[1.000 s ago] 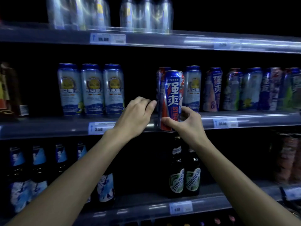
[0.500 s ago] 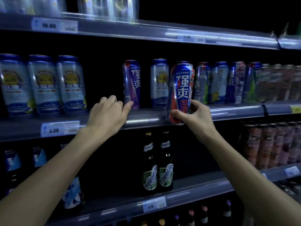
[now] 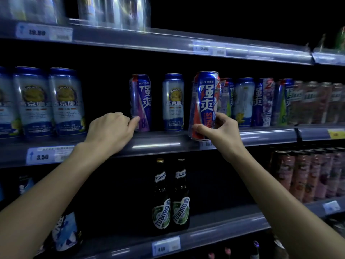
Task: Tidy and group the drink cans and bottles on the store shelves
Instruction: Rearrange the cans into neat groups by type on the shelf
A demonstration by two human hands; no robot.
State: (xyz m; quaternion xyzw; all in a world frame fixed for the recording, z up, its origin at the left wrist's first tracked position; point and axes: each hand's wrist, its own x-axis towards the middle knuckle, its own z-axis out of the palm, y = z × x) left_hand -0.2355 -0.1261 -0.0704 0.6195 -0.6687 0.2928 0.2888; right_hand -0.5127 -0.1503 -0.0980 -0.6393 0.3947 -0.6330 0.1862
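Dim store aisle; the middle shelf (image 3: pixel 168 144) carries mixed cans, with two Tuborg bottles (image 3: pixel 170 195) below. Right hand (image 3: pixel 222 131), fingers clamped on a blue-red RIO can (image 3: pixel 204 101), holds it at the shelf edge; left hand (image 3: pixel 112 131) fingertips touch a purple RIO can (image 3: pixel 141 102). Regrouping appears underway; next move likely calls for seating the held can among matching RIO cans, price tag (image 3: pixel 42 157) reading 3.50.

I am standing in a shop's drinks aisle: long metal shelves (image 3: pixel 168 144) are carrying rows of beer cans (image 3: pixel 65 101) and Tuborg bottles (image 3: pixel 171 197), and price tags (image 3: pixel 43 156) reading 3.50 and 19.20 are sitting in the clear strips along the shelf edges.
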